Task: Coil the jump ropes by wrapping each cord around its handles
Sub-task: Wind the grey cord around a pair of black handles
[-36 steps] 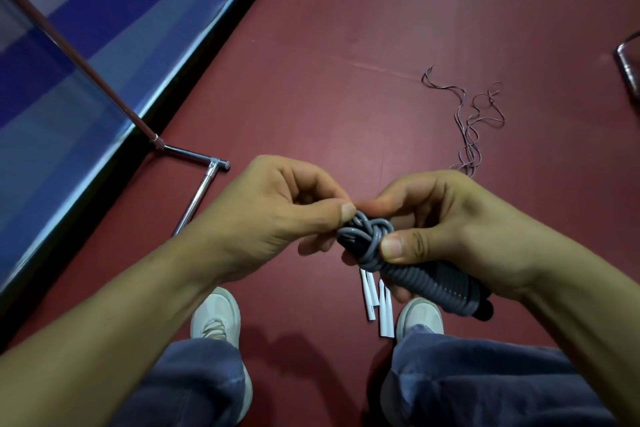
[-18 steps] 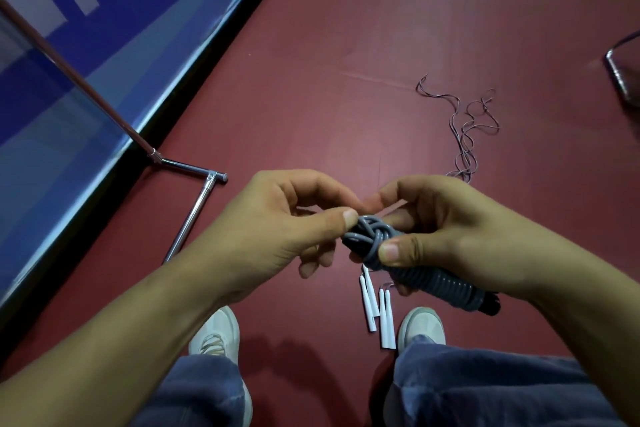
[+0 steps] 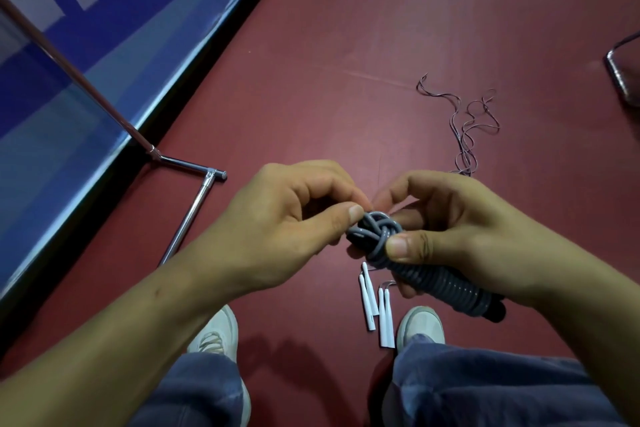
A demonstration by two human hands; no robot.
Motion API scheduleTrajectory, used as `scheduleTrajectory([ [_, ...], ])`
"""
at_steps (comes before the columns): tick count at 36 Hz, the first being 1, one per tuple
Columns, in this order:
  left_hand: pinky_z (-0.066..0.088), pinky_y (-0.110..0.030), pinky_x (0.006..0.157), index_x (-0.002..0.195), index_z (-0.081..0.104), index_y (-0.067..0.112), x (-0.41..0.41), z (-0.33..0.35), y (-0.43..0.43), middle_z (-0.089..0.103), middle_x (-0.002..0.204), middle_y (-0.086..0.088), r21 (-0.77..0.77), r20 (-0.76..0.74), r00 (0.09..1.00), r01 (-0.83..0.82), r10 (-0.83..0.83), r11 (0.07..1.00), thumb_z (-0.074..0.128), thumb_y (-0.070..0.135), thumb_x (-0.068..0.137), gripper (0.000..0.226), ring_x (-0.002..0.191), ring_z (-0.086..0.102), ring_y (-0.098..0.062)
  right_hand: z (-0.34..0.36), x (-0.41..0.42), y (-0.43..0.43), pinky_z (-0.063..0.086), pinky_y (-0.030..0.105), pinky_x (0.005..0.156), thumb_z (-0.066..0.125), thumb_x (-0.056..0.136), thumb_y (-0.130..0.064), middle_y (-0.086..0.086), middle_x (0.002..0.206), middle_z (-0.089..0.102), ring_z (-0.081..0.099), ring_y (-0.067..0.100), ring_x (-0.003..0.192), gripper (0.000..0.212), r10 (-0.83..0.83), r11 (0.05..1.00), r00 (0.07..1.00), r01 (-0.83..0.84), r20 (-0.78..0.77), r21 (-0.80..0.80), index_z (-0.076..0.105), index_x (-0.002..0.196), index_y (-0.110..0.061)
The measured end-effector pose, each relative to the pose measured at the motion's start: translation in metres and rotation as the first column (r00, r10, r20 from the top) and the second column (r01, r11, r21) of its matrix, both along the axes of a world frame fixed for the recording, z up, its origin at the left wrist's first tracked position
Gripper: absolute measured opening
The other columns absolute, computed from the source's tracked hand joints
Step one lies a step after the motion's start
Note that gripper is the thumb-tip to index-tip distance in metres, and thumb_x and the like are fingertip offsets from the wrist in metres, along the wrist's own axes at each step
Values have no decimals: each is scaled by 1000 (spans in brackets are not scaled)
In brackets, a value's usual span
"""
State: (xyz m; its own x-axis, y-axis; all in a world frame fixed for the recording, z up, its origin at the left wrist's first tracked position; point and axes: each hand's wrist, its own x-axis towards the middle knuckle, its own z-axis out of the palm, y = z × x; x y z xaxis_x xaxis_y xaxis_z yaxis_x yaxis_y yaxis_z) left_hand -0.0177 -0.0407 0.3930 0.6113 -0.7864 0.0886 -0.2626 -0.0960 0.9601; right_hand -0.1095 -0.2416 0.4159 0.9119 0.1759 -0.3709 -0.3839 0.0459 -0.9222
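Observation:
A grey jump rope (image 3: 446,286) is wound in tight turns around its black handles, with a knot of cord (image 3: 375,229) at the upper end. My right hand (image 3: 460,236) grips the wrapped bundle, thumb pressed on the coils just below the knot. My left hand (image 3: 287,229) pinches the cord at the knot between thumb and curled fingers. White handles (image 3: 377,308) of other ropes lie on the red floor between my shoes. Their thin cords (image 3: 467,128) trail in loose loops farther away.
The red floor (image 3: 346,45) runs around me. A blue panel with a black edge (image 3: 86,62) slants along the left. A chrome pole stand (image 3: 194,211) lies on the floor at left. A dark metal object (image 3: 623,73) sits at the right edge.
Both hands stayed on the bundle. My left fingers shifted at the knot, and the knot looks more tightly drawn than a second ago.

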Motion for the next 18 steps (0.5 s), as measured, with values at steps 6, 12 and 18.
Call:
scheduleTrajectory([
  [6, 45, -18, 63, 89, 70, 11, 0, 5, 2, 65, 85, 2, 47, 58, 997, 45, -47, 998, 64, 9, 93, 7, 65, 59, -8, 5, -2, 2, 58, 40, 50, 74, 73, -1, 34, 88, 71, 66, 33, 55, 14, -13, 1000, 999, 13, 47, -1, 65, 84, -3],
  [12, 43, -37, 52, 87, 68, 14, -2, 0, 7, 61, 67, -18, 63, -159, 987, -1, 11, 998, 66, 17, 94, 8, 53, 51, -25, -2, -1, 7, 53, 67, 66, 74, 74, -3, 42, 94, 67, 62, 62, 72, 11, -8, 999, 999, 9, 34, -40, 68, 83, -5],
  [18, 41, -33, 44, 77, 68, 6, -6, -3, 0, 57, 52, -16, 143, -267, 929, -225, 257, 964, 75, 17, 89, 17, 43, 49, -26, -9, 1, 18, 60, 47, 59, 75, 73, -5, 27, 81, 73, 64, 39, 65, 20, -83, 992, 996, 87, 44, -96, 75, 92, 2],
])
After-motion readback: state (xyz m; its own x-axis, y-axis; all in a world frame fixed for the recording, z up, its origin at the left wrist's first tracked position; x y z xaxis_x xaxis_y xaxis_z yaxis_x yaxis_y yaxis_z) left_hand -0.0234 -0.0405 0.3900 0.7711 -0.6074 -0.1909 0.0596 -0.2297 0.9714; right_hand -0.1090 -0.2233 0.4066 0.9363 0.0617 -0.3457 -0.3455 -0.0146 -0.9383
